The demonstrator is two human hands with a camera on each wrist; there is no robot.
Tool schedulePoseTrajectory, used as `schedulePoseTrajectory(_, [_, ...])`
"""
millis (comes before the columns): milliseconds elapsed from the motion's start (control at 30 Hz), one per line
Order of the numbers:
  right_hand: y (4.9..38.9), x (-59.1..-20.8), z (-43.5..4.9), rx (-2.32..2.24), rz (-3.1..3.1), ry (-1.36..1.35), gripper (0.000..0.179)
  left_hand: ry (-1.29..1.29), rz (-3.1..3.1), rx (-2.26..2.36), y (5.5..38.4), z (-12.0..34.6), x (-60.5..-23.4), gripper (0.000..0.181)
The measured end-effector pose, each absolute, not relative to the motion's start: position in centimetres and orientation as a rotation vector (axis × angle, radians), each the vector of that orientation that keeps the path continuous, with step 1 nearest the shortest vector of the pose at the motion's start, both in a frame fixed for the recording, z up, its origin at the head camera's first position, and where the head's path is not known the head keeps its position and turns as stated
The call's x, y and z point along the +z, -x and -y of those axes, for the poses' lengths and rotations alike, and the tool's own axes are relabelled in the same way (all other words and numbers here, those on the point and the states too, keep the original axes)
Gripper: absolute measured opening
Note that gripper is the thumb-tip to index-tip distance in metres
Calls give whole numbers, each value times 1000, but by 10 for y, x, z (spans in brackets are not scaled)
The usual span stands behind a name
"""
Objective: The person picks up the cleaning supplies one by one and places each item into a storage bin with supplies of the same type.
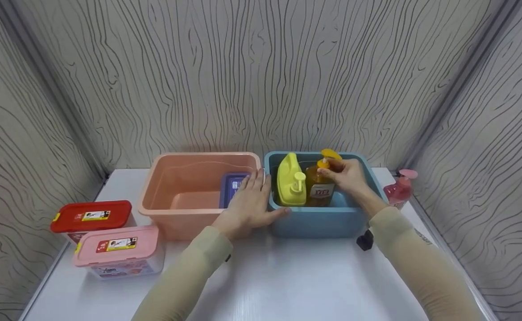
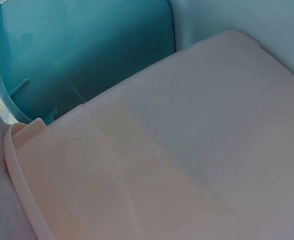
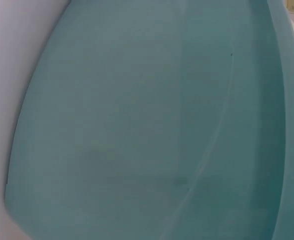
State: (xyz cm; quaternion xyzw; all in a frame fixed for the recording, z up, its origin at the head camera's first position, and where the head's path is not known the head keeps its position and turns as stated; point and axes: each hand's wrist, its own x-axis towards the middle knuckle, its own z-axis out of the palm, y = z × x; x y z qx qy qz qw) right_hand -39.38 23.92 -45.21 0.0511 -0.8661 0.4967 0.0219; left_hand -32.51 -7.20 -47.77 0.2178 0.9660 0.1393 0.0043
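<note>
In the head view my right hand [image 1: 346, 176] pinches the neck of an amber pump bottle [image 1: 320, 187] with a yellow pump head, standing inside the blue bin [image 1: 319, 223]. Left of it in the same bin leans a yellow jug-shaped bottle [image 1: 290, 180] with a pale pump. My left hand [image 1: 251, 203] lies with straight, spread fingers over the adjoining rims of the blue bin and the pink bin [image 1: 189, 216]. A purple-lidded box [image 1: 232, 185] is inside the pink bin, partly hidden by that hand. The wrist views show mostly the bins' outer walls.
Two lidded tubs, one red [image 1: 92, 216] and one pink [image 1: 118, 249], stand on the white table [image 1: 287, 285] at the left. A pink pump bottle [image 1: 399, 189] stands right of the blue bin. Patterned walls [image 1: 225, 80] enclose the back and sides.
</note>
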Motion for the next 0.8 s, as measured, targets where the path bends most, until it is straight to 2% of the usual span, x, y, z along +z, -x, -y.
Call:
schedulePoseTrajectory(233, [392,-454,-238,1593,2684,-134,50,-659,-3020,458,324,75,-478,124])
schedulePoseTrajectory(533, [390,-454,-240,1552,2685,-164,58,-678,-3031,429,325,74,-479,124])
schedulePoseTrajectory(800, [385,-450,-246,1560,2700,-224,54,-685,-3021,446,323,72,-477,124])
